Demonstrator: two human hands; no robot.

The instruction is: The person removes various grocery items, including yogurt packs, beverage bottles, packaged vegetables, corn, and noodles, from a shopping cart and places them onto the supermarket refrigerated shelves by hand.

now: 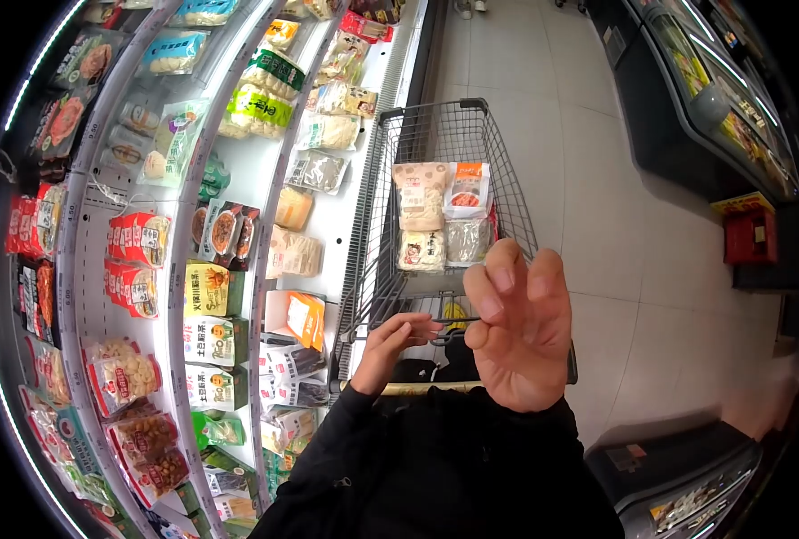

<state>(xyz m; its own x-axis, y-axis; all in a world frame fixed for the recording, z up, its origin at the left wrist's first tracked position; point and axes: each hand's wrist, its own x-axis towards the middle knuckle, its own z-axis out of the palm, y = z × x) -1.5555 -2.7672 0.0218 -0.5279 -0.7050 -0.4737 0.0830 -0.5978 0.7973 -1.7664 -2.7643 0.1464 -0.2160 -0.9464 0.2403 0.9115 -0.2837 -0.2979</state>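
Observation:
My right hand [527, 332] is raised close to the camera, palm towards me and fingers loosely curled. Nothing shows in its palm, and it covers part of the shopping cart [518, 184] behind it. Lower and further left, my left hand [398, 346] is held out above the near end of the cart, fingers extended and nothing in them; whether it touches the cart frame I cannot tell. Inside the cart lie a beige food bag [420, 193], an orange-and-white packet [468, 190], a noodle packet [420, 251] and a clear packet with greyish contents [468, 241].
Refrigerated shelves [350, 202] with many packaged foods run along my left. Tiled floor [602, 242] stretches ahead and to the right. A dark freezer cabinet [678, 108] stands at the upper right, near a red crate [748, 235]; another dark cabinet [660, 467] is at the lower right.

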